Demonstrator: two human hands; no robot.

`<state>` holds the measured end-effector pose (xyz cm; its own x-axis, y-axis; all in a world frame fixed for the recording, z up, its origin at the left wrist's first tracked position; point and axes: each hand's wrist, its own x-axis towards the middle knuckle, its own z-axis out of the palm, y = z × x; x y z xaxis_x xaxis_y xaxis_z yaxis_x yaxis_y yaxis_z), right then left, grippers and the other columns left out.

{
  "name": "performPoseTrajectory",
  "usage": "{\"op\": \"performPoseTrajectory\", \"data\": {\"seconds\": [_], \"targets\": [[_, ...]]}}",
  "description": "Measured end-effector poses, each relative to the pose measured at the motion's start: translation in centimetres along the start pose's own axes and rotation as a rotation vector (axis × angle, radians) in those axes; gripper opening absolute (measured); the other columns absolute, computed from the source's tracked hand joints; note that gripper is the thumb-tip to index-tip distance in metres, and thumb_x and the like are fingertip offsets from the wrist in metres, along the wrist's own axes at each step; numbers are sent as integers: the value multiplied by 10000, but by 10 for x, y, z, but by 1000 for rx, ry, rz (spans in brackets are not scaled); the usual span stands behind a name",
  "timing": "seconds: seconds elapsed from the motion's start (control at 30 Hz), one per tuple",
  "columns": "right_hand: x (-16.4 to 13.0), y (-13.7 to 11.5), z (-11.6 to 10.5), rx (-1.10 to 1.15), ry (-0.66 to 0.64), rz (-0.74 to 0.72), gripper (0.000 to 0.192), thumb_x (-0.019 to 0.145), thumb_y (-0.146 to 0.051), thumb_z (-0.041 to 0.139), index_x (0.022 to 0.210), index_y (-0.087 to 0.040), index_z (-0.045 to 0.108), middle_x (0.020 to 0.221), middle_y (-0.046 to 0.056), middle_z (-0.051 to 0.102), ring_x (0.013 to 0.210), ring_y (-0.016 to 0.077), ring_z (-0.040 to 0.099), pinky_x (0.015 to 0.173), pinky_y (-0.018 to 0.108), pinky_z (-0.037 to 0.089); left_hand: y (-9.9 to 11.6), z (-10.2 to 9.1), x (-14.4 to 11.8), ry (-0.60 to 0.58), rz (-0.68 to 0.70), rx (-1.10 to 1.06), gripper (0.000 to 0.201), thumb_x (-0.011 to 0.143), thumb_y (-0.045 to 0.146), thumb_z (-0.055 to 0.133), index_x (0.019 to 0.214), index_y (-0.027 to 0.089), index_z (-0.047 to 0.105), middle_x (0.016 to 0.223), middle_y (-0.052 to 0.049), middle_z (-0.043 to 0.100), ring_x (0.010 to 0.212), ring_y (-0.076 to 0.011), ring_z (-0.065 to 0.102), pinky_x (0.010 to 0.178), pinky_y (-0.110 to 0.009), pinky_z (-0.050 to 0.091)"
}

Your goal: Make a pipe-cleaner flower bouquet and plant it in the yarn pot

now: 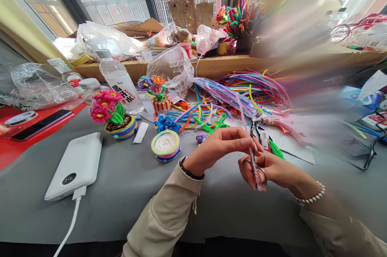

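My left hand (222, 146) is closed in a pinch on a pale pink pipe cleaner (242, 113), which runs upright past the fingertips and down in front of my right hand. My right hand (276, 170) is closed around the handles of a pair of scissors (265, 177), fingers in the loops. The blades point away from me, close beside the pipe cleaner; whether they touch it I cannot tell. Left of my hands stands a small round pot (153, 149) wrapped in coloured pipe cleaner with white filling. A purple fuzzy flower (201, 138) lies just beyond my left hand.
A pink glue gun (286, 127) lies behind my right hand. Bundles of pipe cleaners (223, 91) cover the table's back. Potted fuzzy flowers (105, 105), a water bottle (121, 81) and a white power bank (77, 164) with a cable stand leftward. The right side is blurred.
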<state>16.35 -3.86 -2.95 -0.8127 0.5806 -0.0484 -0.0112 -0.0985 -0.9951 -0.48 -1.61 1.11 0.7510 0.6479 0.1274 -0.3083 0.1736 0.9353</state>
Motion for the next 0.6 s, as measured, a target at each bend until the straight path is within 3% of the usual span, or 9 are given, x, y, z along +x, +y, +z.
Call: {"op": "performPoseTrajectory", "data": {"seconds": [0.07, 0.17, 0.27, 0.4, 0.6], "targets": [[1, 1, 0, -59, 94, -16, 448, 711, -547, 540, 582, -117, 536, 533, -10, 485, 449, 65, 415, 434, 207, 299, 1, 0, 0, 41, 18, 37, 142, 763, 253, 546, 685, 135, 555, 859, -53, 591, 864, -149, 551, 797, -274, 399], [3, 2, 0, -127, 280, -68, 468, 757, -569, 456, 564, -143, 470, 502, -18, 449, 458, 72, 392, 436, 213, 276, 2, -2, 1, 195, 94, 165, 149, 764, 268, 537, 682, 145, 559, 983, -50, 566, 1011, -170, 492, 868, -274, 349], [2, 0, 0, -166, 357, -113, 515, 745, -636, 387, 583, -151, 444, 535, -17, 421, 470, 73, 369, 431, 216, 251, 3, -3, 2, 336, 170, 276, 176, 776, 282, 513, 655, 155, 532, 894, -22, 554, 952, -137, 485, 823, -234, 345], [2, -6, 4, -186, 237, -76, 622, 655, -751, 307, 714, -156, 477, 659, 13, 438, 554, 102, 394, 470, 237, 304, 5, -3, 2, 276, 140, 326, 201, 803, 299, 466, 672, 153, 507, 688, 4, 505, 670, -89, 473, 666, -211, 367], [-1, -6, 8, -246, 147, -41, 670, 627, -777, 274, 771, -153, 471, 717, 20, 433, 617, 116, 382, 558, 255, 349, 4, -1, 1, 132, 39, 369, 237, 815, 313, 440, 647, 148, 471, 627, 12, 460, 594, -80, 436, 599, -209, 360]]}}
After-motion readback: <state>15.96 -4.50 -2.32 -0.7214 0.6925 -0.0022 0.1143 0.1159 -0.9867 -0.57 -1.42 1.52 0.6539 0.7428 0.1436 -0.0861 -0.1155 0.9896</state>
